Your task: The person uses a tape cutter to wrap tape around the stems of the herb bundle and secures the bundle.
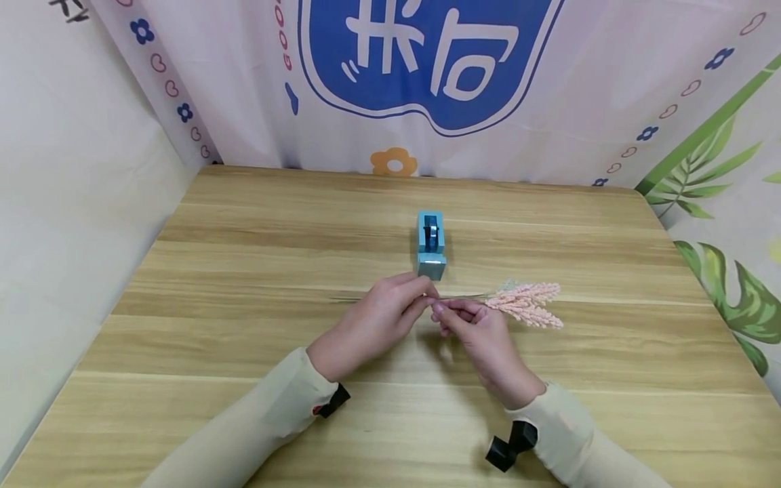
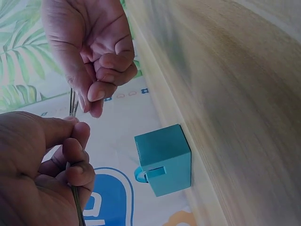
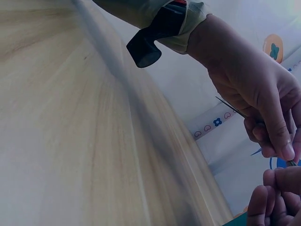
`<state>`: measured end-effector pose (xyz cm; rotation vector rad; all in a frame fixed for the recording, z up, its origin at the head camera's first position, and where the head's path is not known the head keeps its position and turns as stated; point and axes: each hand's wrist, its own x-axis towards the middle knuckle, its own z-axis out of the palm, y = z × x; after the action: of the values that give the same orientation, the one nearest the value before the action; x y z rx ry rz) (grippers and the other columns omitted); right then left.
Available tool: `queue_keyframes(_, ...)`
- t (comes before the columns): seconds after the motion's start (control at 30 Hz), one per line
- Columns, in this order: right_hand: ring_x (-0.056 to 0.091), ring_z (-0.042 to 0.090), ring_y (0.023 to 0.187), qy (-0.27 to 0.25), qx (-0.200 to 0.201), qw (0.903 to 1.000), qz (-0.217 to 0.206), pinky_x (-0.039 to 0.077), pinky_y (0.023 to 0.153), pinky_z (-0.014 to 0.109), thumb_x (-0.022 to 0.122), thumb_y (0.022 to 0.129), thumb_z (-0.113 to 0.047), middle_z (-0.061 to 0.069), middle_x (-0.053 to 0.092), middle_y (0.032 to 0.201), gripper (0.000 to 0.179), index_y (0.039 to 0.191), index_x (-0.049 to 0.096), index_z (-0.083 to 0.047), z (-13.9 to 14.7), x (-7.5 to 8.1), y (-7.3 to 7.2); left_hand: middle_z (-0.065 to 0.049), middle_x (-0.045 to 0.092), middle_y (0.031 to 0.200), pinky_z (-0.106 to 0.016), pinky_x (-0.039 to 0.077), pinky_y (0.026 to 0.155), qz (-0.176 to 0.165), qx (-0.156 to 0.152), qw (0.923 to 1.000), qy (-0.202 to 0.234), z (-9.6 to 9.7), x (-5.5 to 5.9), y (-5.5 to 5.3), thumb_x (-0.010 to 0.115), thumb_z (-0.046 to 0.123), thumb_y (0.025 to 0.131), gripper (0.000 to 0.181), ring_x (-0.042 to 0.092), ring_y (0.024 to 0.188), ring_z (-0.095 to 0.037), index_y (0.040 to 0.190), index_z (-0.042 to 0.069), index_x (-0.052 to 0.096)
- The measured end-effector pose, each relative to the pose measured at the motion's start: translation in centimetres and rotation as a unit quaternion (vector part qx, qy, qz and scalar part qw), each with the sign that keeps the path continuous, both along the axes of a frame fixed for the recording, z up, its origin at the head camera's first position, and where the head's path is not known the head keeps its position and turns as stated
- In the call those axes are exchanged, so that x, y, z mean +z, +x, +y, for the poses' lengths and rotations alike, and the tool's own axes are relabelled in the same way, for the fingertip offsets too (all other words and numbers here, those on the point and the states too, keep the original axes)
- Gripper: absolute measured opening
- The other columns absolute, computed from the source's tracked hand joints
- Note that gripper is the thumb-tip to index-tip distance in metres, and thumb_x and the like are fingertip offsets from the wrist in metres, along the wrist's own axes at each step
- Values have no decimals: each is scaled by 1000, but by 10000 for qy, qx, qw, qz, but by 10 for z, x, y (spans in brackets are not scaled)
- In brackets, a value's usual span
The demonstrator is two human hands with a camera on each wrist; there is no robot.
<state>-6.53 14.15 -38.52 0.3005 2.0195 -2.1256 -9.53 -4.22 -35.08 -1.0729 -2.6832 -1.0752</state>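
Thin stems of pink artificial flowers [image 1: 525, 303] run sideways between both hands, the flower heads to the right. My left hand [image 1: 384, 312] pinches the stems [image 2: 77, 207] between thumb and forefinger; their bare ends stick out to its left. Close beside it, my right hand [image 1: 482, 339] has thumb and fingertips together at the stems, below the flower heads. In the left wrist view its curled fingers [image 2: 110, 70] partly cover them. Whether a bit of tape lies between the fingertips is too small to tell. A blue tape dispenser [image 1: 430, 264] stands just beyond the hands.
The wooden table [image 1: 244, 271] reaches back to a printed curtain [image 1: 244, 88]. A white cloth [image 1: 73, 169] hangs on the left and a leaf-patterned one [image 1: 726, 224] on the right. Black wrist cameras [image 1: 512, 446] sit at both cuffs.
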Motion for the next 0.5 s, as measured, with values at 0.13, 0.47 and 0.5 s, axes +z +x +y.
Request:
queue_keyframes(0.13,69,11,80,-1,-70,10000,27,58,76,21,68,101,-6,-4,78,88,25,117,67,13,-2,0,0,1,75,103,-25,59,80,-31,23,10000,-10,0,1,0,62,6,105,12,67,90,-8,106,12,72)
queue_keyframes(0.47,67,8,80,106,145,9998,53,56,77,20,69,100,-6,-8,77,88,27,122,70,9,1,-9,1,-1,75,102,-26,60,81,-54,134,9999,57,-1,4,-1,64,9,104,8,67,90,-10,104,11,72)
queue_keyframes(0.5,67,7,79,158,205,9997,52,56,76,20,69,100,-7,-8,77,87,27,122,70,9,2,-9,2,-1,75,102,-26,60,81,-26,132,9999,59,-1,5,-1,65,9,104,8,67,90,-10,104,10,72)
